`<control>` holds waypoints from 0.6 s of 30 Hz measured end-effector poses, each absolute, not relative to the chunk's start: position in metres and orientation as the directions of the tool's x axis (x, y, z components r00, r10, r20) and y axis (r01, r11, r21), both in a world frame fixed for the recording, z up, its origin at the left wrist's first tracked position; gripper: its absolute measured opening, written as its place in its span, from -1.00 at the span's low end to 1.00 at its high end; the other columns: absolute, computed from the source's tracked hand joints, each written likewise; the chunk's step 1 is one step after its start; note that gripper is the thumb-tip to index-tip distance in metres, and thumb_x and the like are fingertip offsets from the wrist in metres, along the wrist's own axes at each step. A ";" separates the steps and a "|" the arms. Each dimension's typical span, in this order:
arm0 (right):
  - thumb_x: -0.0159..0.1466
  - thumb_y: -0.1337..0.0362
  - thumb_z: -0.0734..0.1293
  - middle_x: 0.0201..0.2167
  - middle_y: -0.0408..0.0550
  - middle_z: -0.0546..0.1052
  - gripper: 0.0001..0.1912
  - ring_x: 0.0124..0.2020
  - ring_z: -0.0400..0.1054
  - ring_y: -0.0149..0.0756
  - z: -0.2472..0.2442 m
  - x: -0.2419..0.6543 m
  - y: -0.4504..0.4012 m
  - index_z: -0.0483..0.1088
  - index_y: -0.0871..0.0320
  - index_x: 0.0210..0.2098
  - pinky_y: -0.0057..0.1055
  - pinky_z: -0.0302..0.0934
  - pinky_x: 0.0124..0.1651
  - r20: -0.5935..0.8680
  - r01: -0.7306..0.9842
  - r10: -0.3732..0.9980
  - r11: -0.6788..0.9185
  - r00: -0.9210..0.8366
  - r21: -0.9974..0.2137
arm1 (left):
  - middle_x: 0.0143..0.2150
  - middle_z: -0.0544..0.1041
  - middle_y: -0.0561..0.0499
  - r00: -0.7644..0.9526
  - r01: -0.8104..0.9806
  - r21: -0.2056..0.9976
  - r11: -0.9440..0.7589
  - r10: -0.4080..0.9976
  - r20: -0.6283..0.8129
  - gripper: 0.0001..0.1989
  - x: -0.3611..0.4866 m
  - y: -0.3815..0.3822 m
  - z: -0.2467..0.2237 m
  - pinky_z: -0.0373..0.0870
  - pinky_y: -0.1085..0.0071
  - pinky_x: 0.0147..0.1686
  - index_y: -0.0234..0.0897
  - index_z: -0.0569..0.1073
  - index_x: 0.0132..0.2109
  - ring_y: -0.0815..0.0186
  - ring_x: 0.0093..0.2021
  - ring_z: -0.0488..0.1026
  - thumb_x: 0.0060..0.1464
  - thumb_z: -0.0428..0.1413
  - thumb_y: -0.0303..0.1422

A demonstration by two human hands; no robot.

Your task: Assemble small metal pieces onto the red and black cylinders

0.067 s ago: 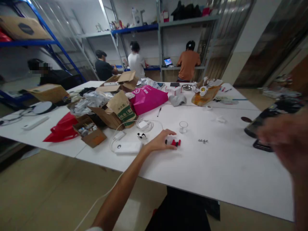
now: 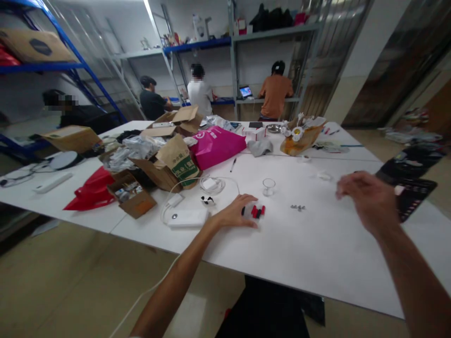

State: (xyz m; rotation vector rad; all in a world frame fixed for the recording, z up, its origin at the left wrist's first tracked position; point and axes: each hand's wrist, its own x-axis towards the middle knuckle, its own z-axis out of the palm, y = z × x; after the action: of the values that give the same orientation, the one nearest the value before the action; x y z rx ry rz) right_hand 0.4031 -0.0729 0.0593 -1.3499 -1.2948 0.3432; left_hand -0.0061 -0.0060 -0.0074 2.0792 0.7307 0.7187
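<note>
My left hand (image 2: pixel 237 213) rests on the white table (image 2: pixel 299 263), thumb and fingers spread around a small group of red and black pieces (image 2: pixel 259 212). It does not grip them. Raised over the right side of the table is my right hand (image 2: pixel 368 202), blurred, its fingers bent toward the left; whether they hold anything is hidden. A small clear glass (image 2: pixel 268 187) stands upright behind the red and black pieces. Between my hands lies a short row of small grey pieces (image 2: pixel 298 207).
Left of my left hand are a white box-shaped device (image 2: pixel 188 217), a coiled white cable (image 2: pixel 212 184) and an open small carton (image 2: pixel 132 192). A magenta bag (image 2: pixel 218 145) lies farther back. A dark flat object (image 2: pixel 417 197) is beyond my right hand. Several people are in the background.
My right hand has moved left and inward over the table, uncovering the dark flat object. The thumb of my left hand has moved away from the red and black pieces, widening its spread.
</note>
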 end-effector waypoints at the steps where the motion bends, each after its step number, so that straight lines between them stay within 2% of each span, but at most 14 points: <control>1: 0.33 -0.16 0.47 -0.32 -0.04 0.56 -0.55 -0.31 0.43 -0.39 0.047 0.399 -0.064 0.52 0.12 -0.24 -0.36 0.41 -0.15 0.436 0.440 0.840 0.274 0.324 -0.855 | 0.35 0.48 -0.26 0.697 0.281 0.787 -0.550 0.680 0.227 -0.05 -0.008 -0.008 -0.011 0.22 -0.11 0.41 -0.13 0.53 0.33 -0.16 0.38 0.36 -0.22 0.60 -0.06; 3: 0.23 -0.27 0.50 -0.45 -0.08 0.51 -0.46 -0.41 0.37 -0.40 0.019 0.392 -0.048 0.47 0.10 -0.35 -0.40 0.34 -0.26 0.350 0.365 0.876 0.223 0.332 -0.904 | 0.41 0.43 -0.27 0.738 0.308 0.736 -0.602 0.640 0.215 -0.10 -0.008 -0.008 -0.015 0.20 -0.11 0.45 -0.12 0.46 0.39 -0.14 0.42 0.33 -0.05 0.52 -0.01; 5: 0.17 -0.32 0.51 -0.46 -0.09 0.51 -0.41 -0.42 0.35 -0.41 -0.010 0.391 -0.035 0.47 0.11 -0.35 -0.42 0.29 -0.32 0.286 0.290 0.867 0.173 0.409 -0.941 | 0.40 0.44 -0.26 0.765 0.300 0.710 -0.637 0.605 0.219 -0.16 -0.005 -0.008 -0.016 0.24 -0.06 0.44 -0.10 0.44 0.42 -0.09 0.42 0.35 0.07 0.45 0.02; 8: 0.16 -0.29 0.54 -0.45 -0.11 0.51 -0.43 -0.44 0.33 -0.43 -0.039 0.399 -0.026 0.50 0.12 -0.31 -0.44 0.27 -0.35 0.232 0.191 0.823 0.153 0.518 -0.970 | 0.38 0.47 -0.26 0.797 0.297 0.663 -0.687 0.560 0.224 -0.23 0.001 -0.005 -0.014 0.30 -0.03 0.42 -0.09 0.42 0.43 -0.09 0.39 0.39 0.18 0.36 0.06; 13: 0.19 -0.23 0.54 -0.43 -0.12 0.51 -0.47 -0.44 0.34 -0.44 -0.050 0.414 -0.025 0.50 0.13 -0.33 -0.44 0.27 -0.35 0.214 0.111 0.835 0.183 0.507 -0.977 | 0.50 0.33 -0.33 0.827 0.295 0.565 -0.770 0.502 0.252 -0.15 0.015 0.000 -0.012 0.25 -0.07 0.47 -0.10 0.24 0.55 -0.12 0.49 0.29 0.26 0.28 0.06; 18: 0.18 -0.24 0.55 -0.44 -0.13 0.50 -0.46 -0.46 0.32 -0.46 -0.050 0.415 -0.022 0.49 0.13 -0.33 -0.45 0.24 -0.38 0.181 0.070 0.848 0.169 0.498 -0.983 | 0.53 0.32 -0.24 0.854 0.267 0.555 -0.788 0.460 0.242 -0.34 0.029 0.001 -0.016 0.25 0.04 0.50 -0.07 0.27 0.55 -0.02 0.52 0.29 0.42 0.15 -0.05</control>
State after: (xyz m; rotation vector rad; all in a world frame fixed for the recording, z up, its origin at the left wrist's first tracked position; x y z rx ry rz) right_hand 0.4150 -0.0219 -0.0498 -1.2975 -0.9130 0.6790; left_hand 0.0288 0.0011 -0.0164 2.5108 0.5309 0.5018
